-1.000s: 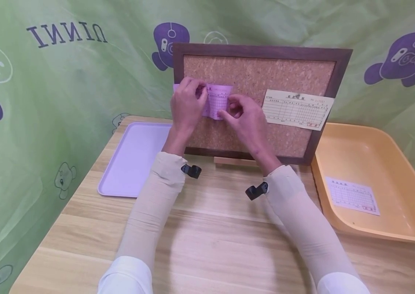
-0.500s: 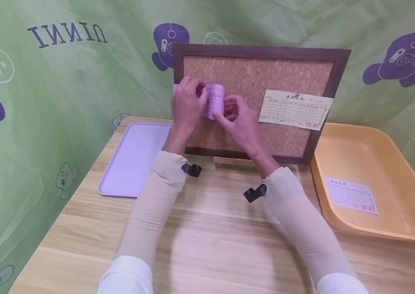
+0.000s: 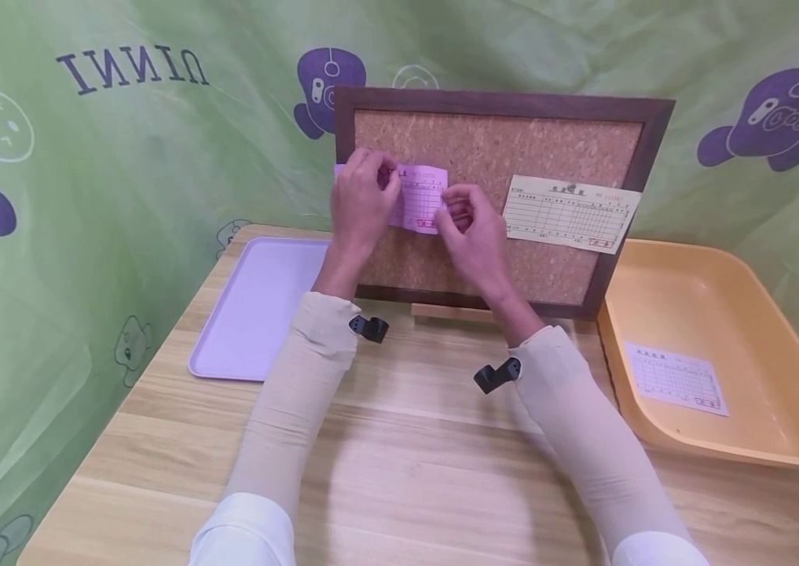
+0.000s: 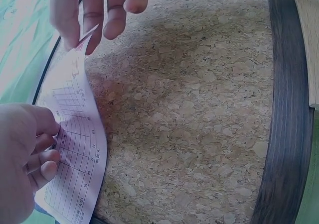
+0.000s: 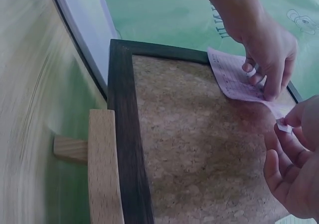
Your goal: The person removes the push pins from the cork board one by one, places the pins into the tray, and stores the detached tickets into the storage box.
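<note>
Both the right grip [image 3: 478, 236], clamped on the right edge of a thin purple printed paper slip [image 3: 422, 200], and the left grip [image 3: 360, 200], curled against its middle (pinching anything? I cannot tell), meet at the left side of the brown-framed rectangular corkboard [image 3: 477, 145]. The slip should be light, floppy, easily creased, best taken by its edges. Half a second ago its right side curled over; now it spreads flatter

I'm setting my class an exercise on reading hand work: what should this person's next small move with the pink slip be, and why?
Probably the right hand should ease its end of the pink slip flat against the cork board. Both wrist views show that end lifted off the cork, pinched by that hand, while the left hand touches the slip farther left.
</note>
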`<action>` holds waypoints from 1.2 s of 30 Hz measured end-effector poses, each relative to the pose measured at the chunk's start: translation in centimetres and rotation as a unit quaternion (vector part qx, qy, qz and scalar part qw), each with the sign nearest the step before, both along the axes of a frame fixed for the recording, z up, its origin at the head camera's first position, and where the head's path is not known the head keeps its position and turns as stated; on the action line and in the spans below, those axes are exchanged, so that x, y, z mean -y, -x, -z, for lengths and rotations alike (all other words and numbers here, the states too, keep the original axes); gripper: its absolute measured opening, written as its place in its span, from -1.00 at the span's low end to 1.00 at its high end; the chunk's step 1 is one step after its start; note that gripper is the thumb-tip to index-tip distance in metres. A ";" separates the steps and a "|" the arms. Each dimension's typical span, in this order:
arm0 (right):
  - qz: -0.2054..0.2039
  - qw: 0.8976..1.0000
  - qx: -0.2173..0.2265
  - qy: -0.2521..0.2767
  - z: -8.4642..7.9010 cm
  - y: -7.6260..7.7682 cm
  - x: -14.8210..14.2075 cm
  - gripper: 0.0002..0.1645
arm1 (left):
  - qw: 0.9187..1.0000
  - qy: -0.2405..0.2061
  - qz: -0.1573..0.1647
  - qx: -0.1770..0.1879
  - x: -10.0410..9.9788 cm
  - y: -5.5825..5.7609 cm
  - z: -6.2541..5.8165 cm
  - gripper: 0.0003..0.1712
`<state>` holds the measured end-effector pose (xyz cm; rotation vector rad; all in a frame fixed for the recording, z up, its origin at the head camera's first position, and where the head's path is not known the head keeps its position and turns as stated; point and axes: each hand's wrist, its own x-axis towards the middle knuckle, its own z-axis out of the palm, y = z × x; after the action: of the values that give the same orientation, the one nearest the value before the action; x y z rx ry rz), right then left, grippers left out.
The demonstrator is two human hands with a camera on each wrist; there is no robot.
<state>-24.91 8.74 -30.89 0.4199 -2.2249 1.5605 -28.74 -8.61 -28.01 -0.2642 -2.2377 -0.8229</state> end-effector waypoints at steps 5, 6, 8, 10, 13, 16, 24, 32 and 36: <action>0.007 1.000 0.002 -0.002 0.1 0.0 -0.5 -0.63 | 1.000 -0.002 0.002 0.000 0.1 0.0 0.0 -0.86; 0.007 1.000 0.002 -0.003 0.2 0.1 -0.6 -0.61 | 1.000 -0.002 0.003 -0.001 0.1 0.0 0.0 -0.86; 0.009 1.000 0.000 -0.005 0.2 0.2 -0.8 -0.57 | 1.000 -0.003 0.005 -0.004 0.2 0.0 0.1 -0.85; 0.011 1.000 0.000 -0.007 0.2 0.2 -1.0 -0.53 | 1.000 -0.004 0.009 -0.006 0.3 0.1 0.1 -0.85; 0.013 1.000 0.003 -0.010 0.2 0.2 -1.1 -0.50 | 1.000 -0.004 0.013 -0.008 0.4 0.1 0.2 -0.85; 0.020 1.000 0.004 -0.013 0.2 0.1 -1.3 -0.53 | 1.000 -0.002 0.018 -0.011 0.5 0.2 0.3 -0.85; 0.033 0.999 -0.022 0.004 0.3 0.2 -1.5 -0.78 | 0.999 0.003 0.028 -0.026 0.6 0.2 0.3 -0.87; 0.035 0.999 -0.017 0.001 0.3 0.3 -1.6 -0.80 | 0.999 -0.001 0.035 -0.033 0.6 0.2 0.3 -0.89; 0.036 0.999 -0.016 0.000 0.2 0.2 -1.6 -0.80 | 0.999 -0.004 0.038 -0.030 0.7 0.2 0.4 -0.89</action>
<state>-25.10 10.33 -31.05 0.3590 -2.1905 1.5076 -28.99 -9.29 -28.38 -0.3685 -2.1801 -0.8529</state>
